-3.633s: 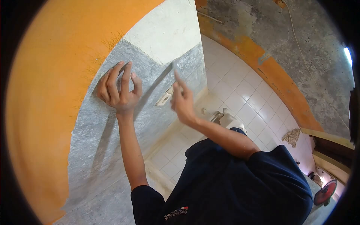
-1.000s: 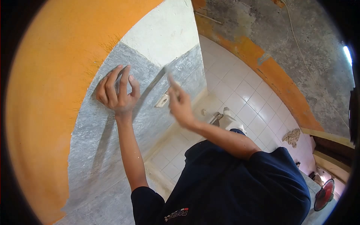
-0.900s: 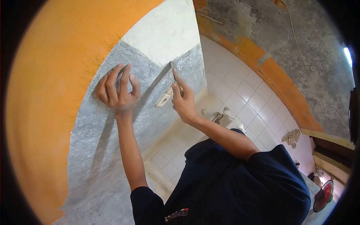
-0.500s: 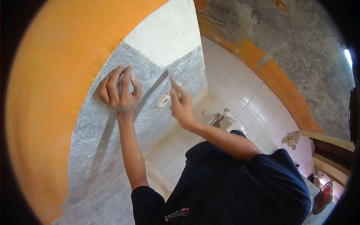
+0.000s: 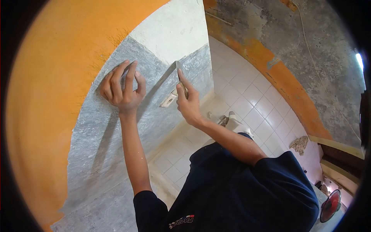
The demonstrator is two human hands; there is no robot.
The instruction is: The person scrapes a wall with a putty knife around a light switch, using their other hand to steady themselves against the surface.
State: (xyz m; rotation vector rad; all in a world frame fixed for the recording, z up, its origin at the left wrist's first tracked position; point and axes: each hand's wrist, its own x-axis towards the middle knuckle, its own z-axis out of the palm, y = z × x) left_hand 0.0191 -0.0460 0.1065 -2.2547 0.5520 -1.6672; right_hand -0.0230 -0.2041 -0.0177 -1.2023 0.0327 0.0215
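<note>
My right hand [image 5: 188,103] is closed around a scraper [image 5: 177,65], its index finger stretched along the tool. The blade's tip is at the wall, close to where bare grey plaster [image 5: 143,54] meets a white patch [image 5: 176,29]. My left hand [image 5: 124,87] has its fingers spread and bent, fingertips against the grey wall beside the orange paint [image 5: 50,96]. Just below the scraper, a white wall socket [image 5: 169,100] is set into the wall, partly behind my right hand.
A tiled floor [image 5: 255,92] lies below, with a white object [image 5: 236,125] near my body. Further right are a crumpled cloth [image 5: 299,144] and a red fan [image 5: 331,205]. A second grey wall [image 5: 320,58] with orange edging stands opposite.
My right hand and the scraper have moved slightly up the wall, toward the white patch. My left hand stays in place on the wall.
</note>
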